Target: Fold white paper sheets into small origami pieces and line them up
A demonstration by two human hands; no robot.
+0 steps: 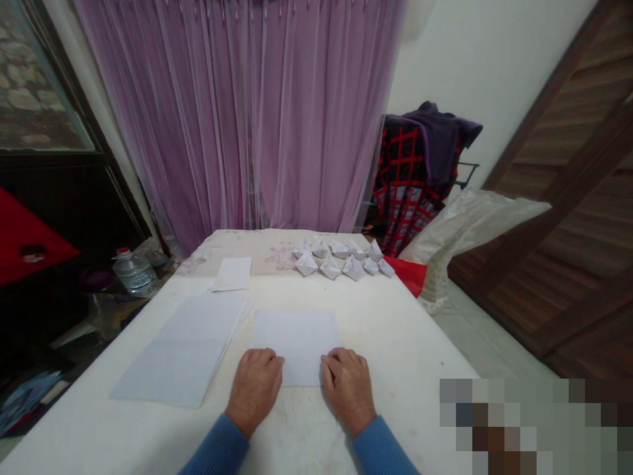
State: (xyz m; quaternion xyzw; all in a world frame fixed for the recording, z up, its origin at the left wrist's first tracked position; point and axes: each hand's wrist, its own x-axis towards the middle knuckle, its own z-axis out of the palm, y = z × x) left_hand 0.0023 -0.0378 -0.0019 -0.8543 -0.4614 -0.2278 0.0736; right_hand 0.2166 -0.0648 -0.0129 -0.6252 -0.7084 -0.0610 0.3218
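Note:
A flat white sheet of paper lies on the white table in front of me. My left hand rests on its near left corner with the fingers curled together. On the near right corner is my right hand, its fingers pinched at the paper's edge. To the left lies a larger stack of paper, and a smaller white piece sits just beyond it. Several folded paper shapes stand in two rows near the far right of the table.
The white table has a patterned cloth at its far end. A plastic bottle stands beyond the left edge. Past the right edge are a red item, a pale plastic bag and hanging clothes. A purple curtain hangs behind.

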